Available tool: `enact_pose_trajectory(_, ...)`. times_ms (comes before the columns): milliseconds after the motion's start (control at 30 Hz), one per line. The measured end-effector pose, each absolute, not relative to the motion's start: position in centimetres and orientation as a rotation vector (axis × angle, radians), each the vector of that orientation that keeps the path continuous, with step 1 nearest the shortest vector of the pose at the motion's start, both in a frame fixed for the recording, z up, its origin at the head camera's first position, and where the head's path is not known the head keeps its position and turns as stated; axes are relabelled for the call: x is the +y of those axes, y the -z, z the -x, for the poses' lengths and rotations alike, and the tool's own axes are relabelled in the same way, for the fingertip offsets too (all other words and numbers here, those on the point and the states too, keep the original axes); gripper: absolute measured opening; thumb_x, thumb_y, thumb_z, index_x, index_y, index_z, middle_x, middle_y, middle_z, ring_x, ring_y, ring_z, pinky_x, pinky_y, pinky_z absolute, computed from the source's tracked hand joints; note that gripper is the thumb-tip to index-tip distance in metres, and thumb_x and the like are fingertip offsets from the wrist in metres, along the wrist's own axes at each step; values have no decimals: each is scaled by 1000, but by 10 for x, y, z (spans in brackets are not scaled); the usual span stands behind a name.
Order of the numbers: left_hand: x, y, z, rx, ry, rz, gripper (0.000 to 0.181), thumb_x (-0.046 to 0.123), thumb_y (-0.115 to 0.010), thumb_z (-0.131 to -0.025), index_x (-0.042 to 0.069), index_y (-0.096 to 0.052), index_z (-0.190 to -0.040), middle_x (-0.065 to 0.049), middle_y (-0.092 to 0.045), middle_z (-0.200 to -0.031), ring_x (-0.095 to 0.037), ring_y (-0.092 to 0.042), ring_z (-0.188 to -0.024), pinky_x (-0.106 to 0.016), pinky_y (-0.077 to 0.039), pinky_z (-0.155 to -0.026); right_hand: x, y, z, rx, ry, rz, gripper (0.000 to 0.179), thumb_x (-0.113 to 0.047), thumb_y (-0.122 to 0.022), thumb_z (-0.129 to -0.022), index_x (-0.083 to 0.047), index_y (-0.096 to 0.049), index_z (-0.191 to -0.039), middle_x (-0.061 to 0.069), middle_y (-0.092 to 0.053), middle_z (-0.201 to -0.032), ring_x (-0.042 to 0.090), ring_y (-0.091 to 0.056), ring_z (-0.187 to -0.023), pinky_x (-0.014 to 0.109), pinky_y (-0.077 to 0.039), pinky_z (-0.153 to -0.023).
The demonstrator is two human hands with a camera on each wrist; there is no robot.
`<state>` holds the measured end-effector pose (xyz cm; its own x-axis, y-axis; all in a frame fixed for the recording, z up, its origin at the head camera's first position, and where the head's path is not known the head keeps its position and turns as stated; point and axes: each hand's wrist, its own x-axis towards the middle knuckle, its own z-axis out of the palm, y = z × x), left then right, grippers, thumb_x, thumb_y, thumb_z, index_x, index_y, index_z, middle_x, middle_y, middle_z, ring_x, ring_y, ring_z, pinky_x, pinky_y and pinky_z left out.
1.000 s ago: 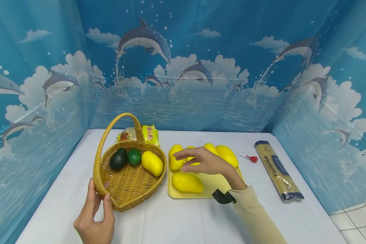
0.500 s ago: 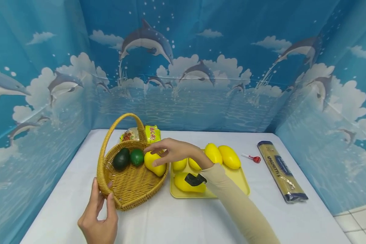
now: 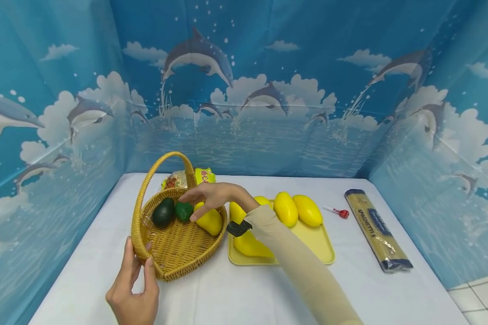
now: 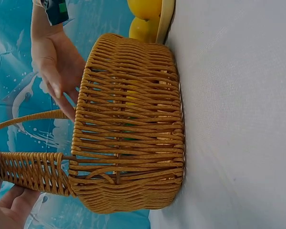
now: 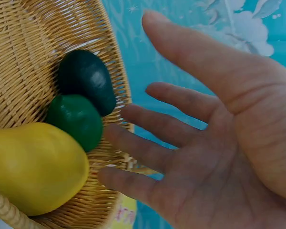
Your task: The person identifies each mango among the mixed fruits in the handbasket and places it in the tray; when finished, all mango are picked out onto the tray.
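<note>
A woven heart-shaped basket [image 3: 179,250] with an arched handle stands at the left of the table. My left hand [image 3: 134,289] grips the near foot of its handle between thumb and fingers, as the left wrist view also shows. In the basket lie a dark avocado [image 3: 162,214], a green lime-like fruit [image 5: 75,121] and a yellow mango [image 3: 211,223]. Over the basket's right side hovers my right hand [image 3: 210,197], fingers spread and palm bare in the right wrist view. It holds nothing and partly covers the lime-like fruit and mango in the head view.
Right of the basket, a yellow tray [image 3: 319,248] bears several mangoes [image 3: 308,210]. Farther right are a red lollipop [image 3: 342,213] and a spaghetti packet [image 3: 376,230]. Behind the basket sits a yellow-green food bag [image 3: 205,175]. A dolphin-print curtain [image 3: 244,149] closes off the back and sides.
My right hand has moved left from above the tray to above the basket, with its fingers still loose. My left hand has stayed on the handle. The camera view has shifted slightly.
</note>
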<state>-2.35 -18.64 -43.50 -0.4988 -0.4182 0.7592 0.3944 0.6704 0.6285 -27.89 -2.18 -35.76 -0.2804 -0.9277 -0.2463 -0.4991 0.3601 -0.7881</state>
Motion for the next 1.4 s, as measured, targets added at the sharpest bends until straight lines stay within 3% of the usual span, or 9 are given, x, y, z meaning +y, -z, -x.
enact_pose_trajectory(467,-192,442,26,-1827,1004,0,89,-36,-72,-75,-3,-53,-155,-32,-67,-135,8,-65,-121,-13,-54,-96,-45,374,295,2017,769,1047,73,-12,-82,-98,-8,-48,-162,9,-50,-166,26,-46,-153,35,-43,-125)
enact_pose_trajectory(733,-191,441,26,-1839,995,-15,89,-35,-72,-75,-2,-53,-155,-32,-66,-137,10,-64,-121,-12,-53,-96,-45,380,298,2057,768,1011,75,-6,-83,-95,-7,-49,-162,8,-49,-166,27,-48,-152,31,-47,-121)
enact_pose_trajectory(867,-190,440,26,-1837,995,-21,88,-35,-72,-76,-2,-53,-155,-32,-67,-134,10,-64,-120,-12,-53,-96,-47,384,298,2112,691,1034,75,-5,-83,-95,-9,-49,-162,8,-49,-166,28,-52,-148,32,-52,-116)
enact_pose_trajectory(1100,-189,440,25,-1833,1000,-27,88,-35,-72,-76,-2,-53,-155,-33,-69,-131,10,-65,-119,-12,-53,-96,-50,387,298,2214,524,1042,73,-10,-84,-96,-17,-53,-161,2,-48,-166,25,-44,-154,37,-47,-121)
enact_pose_trajectory(1400,-186,439,25,-1841,996,-31,88,-35,-72,-76,-2,-53,-155,-32,-66,-136,10,-64,-121,-13,-53,-96,-43,395,298,2182,611,997,77,-8,-86,-93,-17,-52,-162,3,-48,-167,24,-43,-155,37,-46,-123)
